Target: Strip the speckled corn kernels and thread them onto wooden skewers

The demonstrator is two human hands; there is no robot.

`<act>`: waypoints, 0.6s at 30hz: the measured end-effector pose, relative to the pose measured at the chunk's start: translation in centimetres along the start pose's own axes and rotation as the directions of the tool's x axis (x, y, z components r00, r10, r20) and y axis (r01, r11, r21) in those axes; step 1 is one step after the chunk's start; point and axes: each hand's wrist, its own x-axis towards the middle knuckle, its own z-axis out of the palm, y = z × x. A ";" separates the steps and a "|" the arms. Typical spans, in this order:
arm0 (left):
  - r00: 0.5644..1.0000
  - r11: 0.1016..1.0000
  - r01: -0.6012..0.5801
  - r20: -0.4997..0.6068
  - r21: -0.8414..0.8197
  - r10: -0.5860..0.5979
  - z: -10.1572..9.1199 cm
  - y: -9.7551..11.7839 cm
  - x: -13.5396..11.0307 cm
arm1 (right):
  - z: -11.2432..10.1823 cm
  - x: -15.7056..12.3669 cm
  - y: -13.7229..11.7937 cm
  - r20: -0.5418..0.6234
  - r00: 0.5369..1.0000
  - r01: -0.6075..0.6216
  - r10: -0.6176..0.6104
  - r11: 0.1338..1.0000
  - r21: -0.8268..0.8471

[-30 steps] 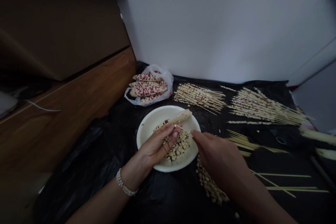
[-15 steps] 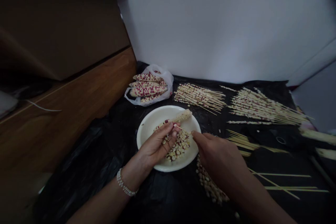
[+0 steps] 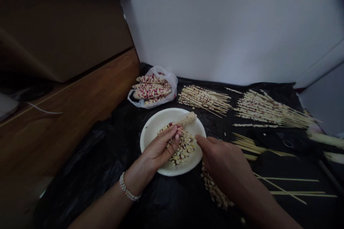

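Over the white bowl [image 3: 147,123], my left hand [image 3: 158,150] is closed in a pinch at the tip of a thin wooden skewer [image 3: 184,131]. A corn kernel seems to be between its thumb and fingers, mostly hidden by them. My right hand [image 3: 224,157] grips the skewer's other end between thumb and forefinger at the bowl's right rim. Loose corn kernels [image 3: 182,154], cream and dark red, lie in the bowl below. Behind my left fingers a partly stripped corn cob [image 3: 189,117] rests in the bowl.
A plastic bag [image 3: 172,78] with speckled corn cobs [image 3: 150,93] stands behind the bowl. Kernel-loaded skewers lie in a left pile [image 3: 199,97] and a right pile [image 3: 260,109], others [image 3: 215,189] under my right forearm. Bare skewers [image 3: 252,145] lie right, on black plastic sheeting [image 3: 107,157].
The kernel that showed at my left fingertips is now mostly covered by them. My right hand has shifted very slightly left with the skewer.
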 end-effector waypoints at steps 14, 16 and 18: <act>1.000 1.000 0.003 0.007 0.013 -0.003 0.0 0.0 -0.1 | 0.3 0.0 -0.2 -0.018 1.000 -0.002 0.002 1.000 0.003; 1.000 1.000 -0.014 0.000 0.026 0.014 0.1 0.0 -0.1 | 0.2 0.0 -0.4 -0.002 1.000 -0.003 0.003 1.000 0.000; 1.000 0.999 -0.028 -0.005 0.038 0.028 0.1 0.0 -0.1 | 0.0 -0.1 -0.5 0.011 1.000 -0.004 0.004 1.000 -0.004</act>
